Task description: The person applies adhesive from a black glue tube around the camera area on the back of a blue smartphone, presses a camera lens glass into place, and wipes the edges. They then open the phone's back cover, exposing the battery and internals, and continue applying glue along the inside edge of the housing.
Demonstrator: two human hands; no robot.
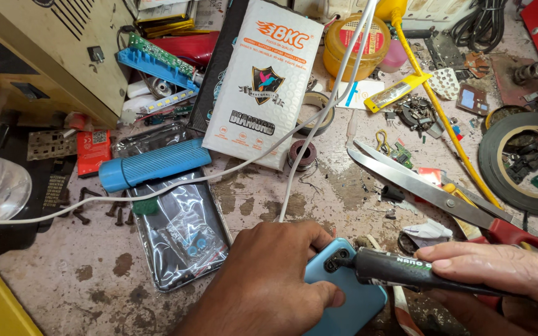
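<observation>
My left hand [269, 280] presses down on a light blue phone [353, 298] lying back-up at the front edge of the worn bench, fingers curled over its upper left side. My right hand [505, 267] grips a black handled tool [400, 269], held flat with its tip at the phone's camera corner. A white cable [309, 134] runs from behind my left hand up to the top of the view.
Large scissors [431, 193] with red handles lie just beyond my right hand. A blue ribbed cylinder [154, 165], a bagged phone part [182, 230], a white printed box [263, 81], tape rolls [518, 165], loose screws [98, 208] and a beige metal case [51, 56] crowd the bench.
</observation>
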